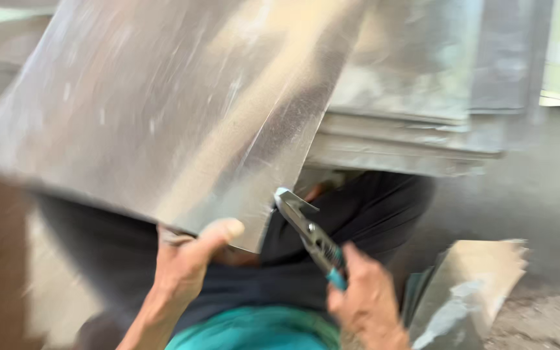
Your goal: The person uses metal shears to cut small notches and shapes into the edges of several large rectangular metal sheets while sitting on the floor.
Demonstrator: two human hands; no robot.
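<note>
Head view: my left hand (186,262) is clamped on the lower edge of the metal sheet (163,110), thumb on top. Just right, my right hand (364,301) is closed around pliers (309,233), pointing up-left, jaws apart at the sheet's corner. Further sheets (422,123) lie behind.

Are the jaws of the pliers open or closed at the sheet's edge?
Open. The pliers in the right hand show a gap between the jaws at the edge of the metal sheet, held by the left hand.

No packages, labels, signs, screens.
</note>
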